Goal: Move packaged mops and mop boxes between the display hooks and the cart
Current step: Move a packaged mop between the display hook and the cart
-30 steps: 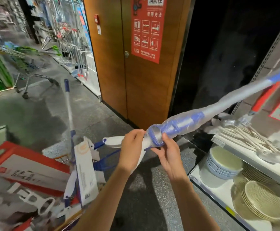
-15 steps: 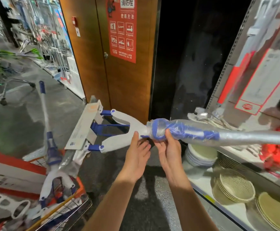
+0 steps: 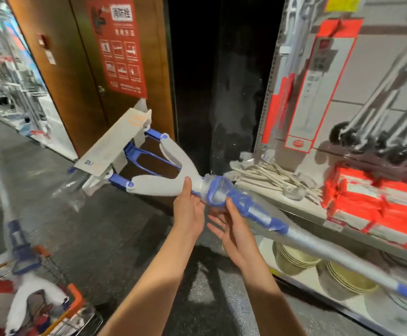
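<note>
**Both hands carry a wrapped mop toward the shelving**

Both hands meet at the neck of the packaged mop (image 3: 224, 197), where its white forked frame joins the blue collar. The left hand (image 3: 189, 209) lies along the white fork with straight fingers pressed to it, thumb up beside the collar. The right hand (image 3: 234, 229) cups the blue collar from below, thumb and fingers curled against the plastic wrap.

The mop lies across the aisle: its flat head with a cardboard label (image 3: 115, 144) points up and left toward the wooden door (image 3: 76, 76), and its film-wrapped handle (image 3: 323, 251) runs down to the right, crossing in front of the shelf (image 3: 301, 212). On that shelf lie pale long-handled utensils (image 3: 267, 175) and red-and-white boxes (image 3: 377, 209); stacked bowls (image 3: 297, 260) sit on the level below. A tall red-edged mop box (image 3: 318, 88) hangs on the display panel above.

Compared with half a second ago, the handle has tipped from nearly level to sloping downward on the right, and the head has risen.

At the lower left, the cart (image 3: 76, 301) with orange trim holds another blue-and-white mop (image 3: 15, 248), its handle standing up out of the basket.
</note>
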Motion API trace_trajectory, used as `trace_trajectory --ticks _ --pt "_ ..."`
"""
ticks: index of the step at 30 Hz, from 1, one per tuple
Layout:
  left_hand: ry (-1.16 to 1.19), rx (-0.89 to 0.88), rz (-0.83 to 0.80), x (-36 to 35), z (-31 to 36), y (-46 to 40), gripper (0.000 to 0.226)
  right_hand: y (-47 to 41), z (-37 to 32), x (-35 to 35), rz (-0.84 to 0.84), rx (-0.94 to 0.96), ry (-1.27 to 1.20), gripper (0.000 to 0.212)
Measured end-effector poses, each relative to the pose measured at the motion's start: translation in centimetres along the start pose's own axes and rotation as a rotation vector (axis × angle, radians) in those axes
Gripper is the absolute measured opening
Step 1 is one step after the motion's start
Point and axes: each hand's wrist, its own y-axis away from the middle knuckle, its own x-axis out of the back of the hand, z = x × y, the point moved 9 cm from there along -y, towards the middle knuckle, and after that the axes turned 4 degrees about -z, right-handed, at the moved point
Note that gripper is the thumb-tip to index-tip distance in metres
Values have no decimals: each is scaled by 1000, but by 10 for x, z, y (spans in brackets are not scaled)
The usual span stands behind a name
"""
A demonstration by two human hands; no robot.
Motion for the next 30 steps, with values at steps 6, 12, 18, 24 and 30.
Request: trace_trajectory --ticks 6,12,18,24,30 --pt "-86 30 -45 -33 -15 -18 43 21 -16 20 49 -97 175 65" --pt "-152 111 -145 -60 -20 -39 39 35 -62 36 180 1 304 65" --pt "-150 186 -200 -74 -25 -51 45 38 -122 41 366 389 387 21" --pt "-209 284 -346 -98 -32 -52 44 10 -139 27 375 381 876 23" --pt "-228 332 -450 -120 -47 -45 41 6 -132 48 427 259 815 52"
